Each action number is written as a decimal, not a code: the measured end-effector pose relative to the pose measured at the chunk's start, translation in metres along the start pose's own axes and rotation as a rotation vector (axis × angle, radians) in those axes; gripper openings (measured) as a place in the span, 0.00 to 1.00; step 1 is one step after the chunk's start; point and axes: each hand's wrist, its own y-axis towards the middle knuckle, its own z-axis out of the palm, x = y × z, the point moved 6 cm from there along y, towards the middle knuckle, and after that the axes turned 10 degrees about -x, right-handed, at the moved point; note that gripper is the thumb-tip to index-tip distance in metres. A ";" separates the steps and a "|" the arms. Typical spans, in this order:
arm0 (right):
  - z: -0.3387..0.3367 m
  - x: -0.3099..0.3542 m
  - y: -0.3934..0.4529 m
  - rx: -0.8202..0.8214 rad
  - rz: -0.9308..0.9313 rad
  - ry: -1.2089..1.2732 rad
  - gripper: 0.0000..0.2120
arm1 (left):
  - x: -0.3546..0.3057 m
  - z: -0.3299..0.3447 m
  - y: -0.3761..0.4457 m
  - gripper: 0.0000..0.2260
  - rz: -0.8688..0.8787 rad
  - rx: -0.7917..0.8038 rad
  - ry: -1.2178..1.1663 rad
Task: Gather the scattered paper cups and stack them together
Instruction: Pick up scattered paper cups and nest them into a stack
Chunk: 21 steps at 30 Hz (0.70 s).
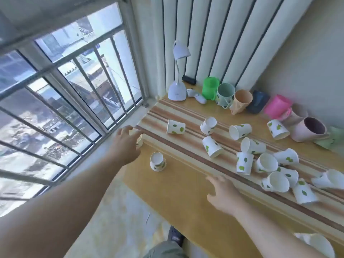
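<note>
Head view. Long table (178, 198) under a yellow cloth with brown and orange stripes, set in a corner: barred window (61, 101) on the left, white ribbed radiator (223, 40) at the far wall.

Paper cups, white with green leaf prints, scattered over the table. Upright cup (157, 161) near the left edge; tipped cup (175, 127) farther back; dense cluster of tipped cups (270, 164) at right, several touching.

Left hand (126, 144) at the table's left corner, fingers curled round a paper cup at the edge (139, 141), mostly hidden by the hand. Right hand (223, 194) low over the cloth, fingers spread, holding nothing; contact with the cloth unclear.

Far side: white desk lamp (177, 79), then a row of coloured plastic mugs (242, 100).
</note>
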 end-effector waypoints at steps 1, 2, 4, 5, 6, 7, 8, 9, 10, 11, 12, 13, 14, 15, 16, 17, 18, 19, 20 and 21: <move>0.011 -0.002 0.004 0.031 -0.003 0.004 0.32 | 0.007 0.007 0.006 0.38 -0.019 0.029 0.023; 0.016 -0.005 0.007 0.038 0.021 -0.005 0.33 | 0.013 0.010 0.011 0.42 -0.067 0.046 0.023; 0.031 -0.015 0.008 0.081 0.070 -0.064 0.34 | 0.020 0.022 0.018 0.48 -0.132 0.085 -0.010; 0.036 -0.020 0.009 0.080 0.077 -0.097 0.35 | 0.022 0.028 0.024 0.50 -0.154 0.088 -0.036; 0.040 -0.026 0.011 0.075 0.082 -0.132 0.36 | 0.024 0.033 0.028 0.52 -0.182 0.090 -0.061; 0.042 -0.030 0.011 0.079 0.085 -0.163 0.38 | 0.026 0.038 0.032 0.53 -0.202 0.087 -0.086; 0.044 -0.034 0.012 0.087 0.106 -0.175 0.39 | 0.027 0.038 0.035 0.53 -0.216 0.089 -0.100; 0.049 -0.038 0.012 0.097 0.110 -0.193 0.40 | 0.028 0.041 0.038 0.53 -0.230 0.093 -0.110; 0.053 -0.041 0.012 0.108 0.113 -0.209 0.41 | 0.029 0.044 0.041 0.52 -0.242 0.104 -0.121; 0.057 -0.043 0.011 0.123 0.117 -0.216 0.42 | 0.030 0.048 0.044 0.51 -0.247 0.116 -0.135; 0.060 -0.044 0.010 0.141 0.120 -0.220 0.42 | 0.030 0.051 0.046 0.50 -0.250 0.130 -0.153; 0.062 -0.045 0.010 0.147 0.120 -0.227 0.42 | 0.030 0.053 0.047 0.49 -0.246 0.138 -0.171; 0.063 -0.046 0.009 0.149 0.118 -0.235 0.42 | 0.030 0.053 0.048 0.47 -0.241 0.143 -0.176; 0.064 -0.047 0.008 0.148 0.112 -0.240 0.42 | 0.029 0.052 0.048 0.46 -0.232 0.139 -0.170; 0.063 -0.048 0.008 0.151 0.118 -0.235 0.43 | 0.025 0.046 0.048 0.44 -0.217 0.126 -0.153; 0.064 -0.049 0.007 0.144 0.113 -0.225 0.42 | 0.020 0.040 0.049 0.42 -0.209 0.102 -0.144; 0.064 -0.051 0.007 0.145 0.112 -0.210 0.42 | 0.012 0.031 0.051 0.40 -0.201 0.081 -0.156; 0.064 -0.054 0.005 0.147 0.111 -0.200 0.41 | 0.000 0.022 0.052 0.38 -0.177 0.051 -0.175; 0.063 -0.056 0.002 0.152 0.116 -0.187 0.41 | -0.017 0.013 0.053 0.38 -0.134 0.021 -0.193; 0.062 -0.060 -0.002 0.152 0.127 -0.173 0.40 | -0.038 0.006 0.054 0.37 -0.074 -0.008 -0.211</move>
